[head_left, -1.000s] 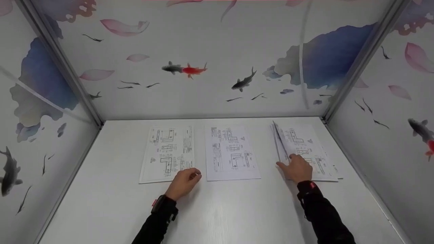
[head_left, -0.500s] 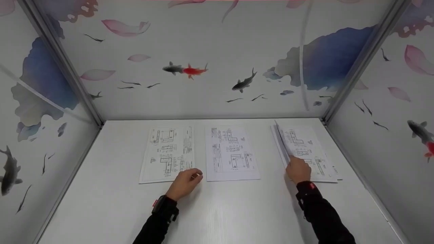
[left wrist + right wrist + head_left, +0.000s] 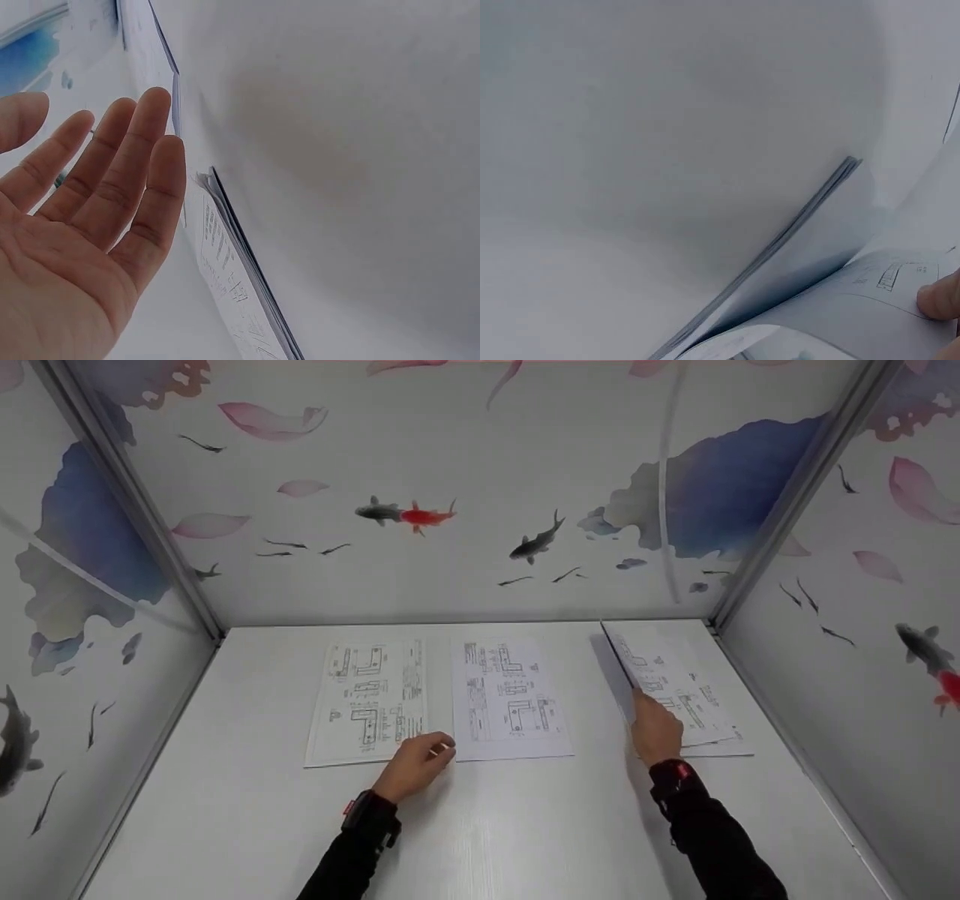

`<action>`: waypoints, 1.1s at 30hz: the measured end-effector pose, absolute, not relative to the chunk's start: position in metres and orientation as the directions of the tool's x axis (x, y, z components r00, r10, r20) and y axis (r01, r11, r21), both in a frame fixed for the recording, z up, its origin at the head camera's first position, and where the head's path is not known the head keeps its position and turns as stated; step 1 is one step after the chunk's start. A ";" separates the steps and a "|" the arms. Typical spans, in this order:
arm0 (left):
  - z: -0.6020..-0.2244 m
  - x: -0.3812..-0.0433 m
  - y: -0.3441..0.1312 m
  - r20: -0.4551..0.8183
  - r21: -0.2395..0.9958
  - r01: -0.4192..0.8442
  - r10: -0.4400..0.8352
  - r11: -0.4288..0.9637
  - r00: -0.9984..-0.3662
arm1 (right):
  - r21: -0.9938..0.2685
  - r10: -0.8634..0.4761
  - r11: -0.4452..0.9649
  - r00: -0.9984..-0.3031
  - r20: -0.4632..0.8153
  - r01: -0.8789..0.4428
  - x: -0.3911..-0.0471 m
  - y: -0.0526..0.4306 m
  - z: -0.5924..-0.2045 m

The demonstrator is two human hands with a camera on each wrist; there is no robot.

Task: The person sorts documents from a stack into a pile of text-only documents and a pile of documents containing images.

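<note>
My right hand (image 3: 657, 729) grips the left edge of the right stack of printed drawing sheets (image 3: 679, 686). That edge is raised off the table, while the stack's right side lies low. In the right wrist view, a fingertip (image 3: 939, 298) presses on a bent sheet (image 3: 855, 307), with the stack's thick edge beside it. My left hand (image 3: 415, 765) hovers by the lower right corner of the left stack of drawings (image 3: 367, 690), its fingers loosely bent around nothing. The left wrist view shows its palm (image 3: 67, 277) beside layered sheets (image 3: 229, 277).
A middle set of drawing sheets (image 3: 514, 697) lies flat between the two stacks. Everything rests on a white table (image 3: 495, 825). Printed panels with fish and petals (image 3: 450, 450) close it in at the back and both sides.
My right hand has closed on the right stack's left edge and lifted it; before, only upper sheets were raised there and sheets lay beneath. The left hand has barely moved.
</note>
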State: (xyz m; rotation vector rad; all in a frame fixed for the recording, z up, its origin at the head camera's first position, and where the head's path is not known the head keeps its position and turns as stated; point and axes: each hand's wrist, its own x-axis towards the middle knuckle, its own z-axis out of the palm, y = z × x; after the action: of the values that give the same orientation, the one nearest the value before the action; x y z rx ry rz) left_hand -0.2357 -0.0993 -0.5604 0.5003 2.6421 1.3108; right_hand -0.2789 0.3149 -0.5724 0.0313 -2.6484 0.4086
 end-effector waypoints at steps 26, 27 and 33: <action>-0.560 -0.233 -0.091 0.034 0.818 0.240 0.372 0.523 -0.928 | -0.038 -0.208 0.945 -0.687 0.696 -0.325 -0.277 0.257 -0.548; -0.559 -0.233 -0.090 0.039 0.823 0.242 0.375 0.513 -0.926 | -0.036 -0.219 0.939 -0.679 0.700 -0.341 -0.276 0.252 -0.547; -0.555 -0.234 -0.083 0.045 0.888 0.206 0.368 0.412 -0.929 | -0.022 -0.285 0.906 -0.648 0.706 -0.423 -0.269 0.227 -0.540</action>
State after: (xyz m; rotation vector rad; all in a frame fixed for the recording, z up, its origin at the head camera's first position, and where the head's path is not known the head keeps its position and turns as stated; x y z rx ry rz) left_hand -0.2337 -0.0828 -0.5553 0.5141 2.5041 1.5401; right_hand -0.2693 0.2270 -0.5399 0.5025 -2.3159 0.2380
